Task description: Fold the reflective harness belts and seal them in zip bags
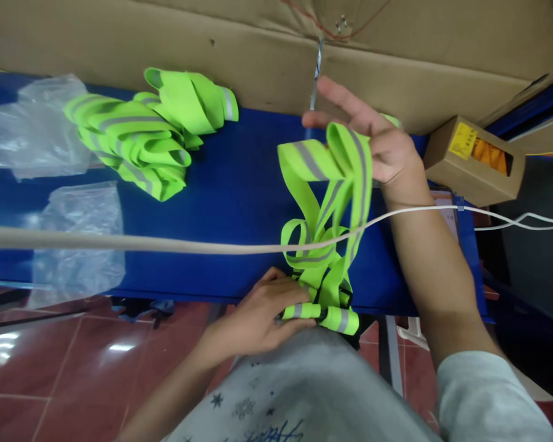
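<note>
My right hand (376, 142) is raised above the blue table (239, 184), fingers partly stretched, with loops of a neon green reflective strap vest (332, 202) hooked over the thumb and palm. The straps hang down to the table's near edge. There my left hand (270, 313) is closed on the lower end of the same vest, pinching the bunched straps near a black buckle.
A pile of folded green reflective vests (147, 135) lies at the table's back left. Clear plastic bags (50, 178) lie at the far left. A cardboard wall (258, 43) backs the table. A small cardboard box (474, 159) sits at the right. A white cable (166, 245) crosses in front.
</note>
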Action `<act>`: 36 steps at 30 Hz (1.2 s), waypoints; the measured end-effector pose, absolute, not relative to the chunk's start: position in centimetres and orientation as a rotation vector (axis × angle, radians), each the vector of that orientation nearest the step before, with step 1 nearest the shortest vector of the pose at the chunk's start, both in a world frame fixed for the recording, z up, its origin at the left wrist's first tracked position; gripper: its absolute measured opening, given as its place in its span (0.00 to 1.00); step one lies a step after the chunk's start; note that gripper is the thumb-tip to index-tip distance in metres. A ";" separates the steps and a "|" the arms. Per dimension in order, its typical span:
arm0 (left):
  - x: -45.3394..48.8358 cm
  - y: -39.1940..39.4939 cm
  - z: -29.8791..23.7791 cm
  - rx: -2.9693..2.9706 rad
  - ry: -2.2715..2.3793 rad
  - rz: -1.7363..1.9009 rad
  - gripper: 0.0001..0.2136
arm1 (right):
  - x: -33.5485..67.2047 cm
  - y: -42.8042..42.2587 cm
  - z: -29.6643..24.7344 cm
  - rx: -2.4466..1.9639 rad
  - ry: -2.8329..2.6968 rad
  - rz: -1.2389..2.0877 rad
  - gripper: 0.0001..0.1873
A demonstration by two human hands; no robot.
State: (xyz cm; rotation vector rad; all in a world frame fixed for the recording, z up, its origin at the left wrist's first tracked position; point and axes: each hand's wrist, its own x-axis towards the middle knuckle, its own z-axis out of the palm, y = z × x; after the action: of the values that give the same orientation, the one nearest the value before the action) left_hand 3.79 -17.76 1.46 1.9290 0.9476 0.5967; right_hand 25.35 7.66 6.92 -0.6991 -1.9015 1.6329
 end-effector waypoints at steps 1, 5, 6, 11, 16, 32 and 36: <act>3.8 -17.8 1.4 1.929 0.945 0.602 0.10 | 26.1 7.5 6.8 -0.687 -1.935 1.614 0.22; 3.8 -17.8 1.5 1.911 0.934 0.589 0.10 | 27.9 7.5 5.6 -0.768 -1.868 1.700 0.21; 3.9 -17.8 1.5 1.906 0.936 0.580 0.10 | 27.9 7.6 5.2 -0.773 -1.788 1.722 0.17; 3.9 -17.8 1.6 1.881 0.941 0.568 0.10 | 26.4 8.8 5.2 -0.586 -1.418 1.787 0.29; 3.9 -17.9 1.5 1.870 0.968 0.575 0.08 | 24.7 8.6 6.3 -0.557 -1.488 1.909 0.17; 3.9 -17.9 1.4 1.865 0.954 0.616 0.10 | 25.2 8.6 4.3 -0.614 -1.591 2.041 0.18; 3.9 -17.9 1.5 1.865 0.951 0.619 0.10 | 27.4 8.6 4.5 -0.416 -1.421 2.163 0.31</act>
State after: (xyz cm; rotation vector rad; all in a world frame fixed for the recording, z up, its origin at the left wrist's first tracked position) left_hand 3.92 -17.88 1.49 1.8654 0.9506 0.6192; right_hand 27.40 8.61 4.51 -0.4157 -1.4212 2.1629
